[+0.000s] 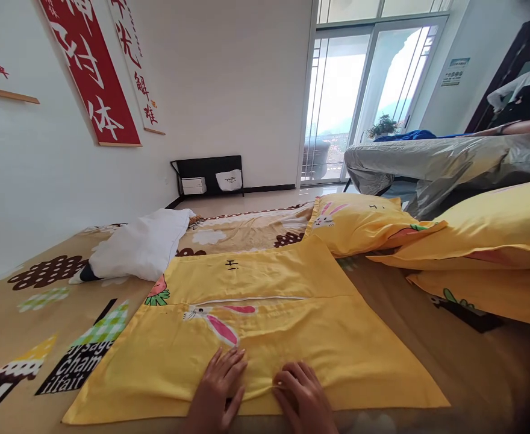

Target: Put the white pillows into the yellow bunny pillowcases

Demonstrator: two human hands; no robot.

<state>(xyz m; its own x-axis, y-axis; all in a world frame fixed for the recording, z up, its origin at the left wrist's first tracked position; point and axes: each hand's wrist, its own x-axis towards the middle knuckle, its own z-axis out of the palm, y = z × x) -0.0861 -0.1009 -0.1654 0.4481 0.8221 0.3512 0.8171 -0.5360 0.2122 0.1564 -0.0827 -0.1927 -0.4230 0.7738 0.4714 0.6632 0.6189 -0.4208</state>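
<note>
A yellow pillowcase (350, 343) with a rabbit and carrot print lies spread out flat before me, a zipper slit running across it. My left hand (218, 386) rests on its near part, fingers stretched out and thumb apart. Beside it, to the right, my right hand (303, 392) has its fingers curled, with thumb and forefinger pinching a fold of the pillowcase. Small creases run between the two hands. Beyond the left edge of the pillowcase lies a white pillow (134, 246), with a dark corner.
The patterned bedsheet (66, 325) covers the bed. Stuffed yellow pillows (359, 220) lie at the right. Behind them stands a plastic-covered table (418, 157), a person's arm (518, 128) resting on it. A black storage rack (213, 166) stands by the far wall, left of glass doors (337, 108).
</note>
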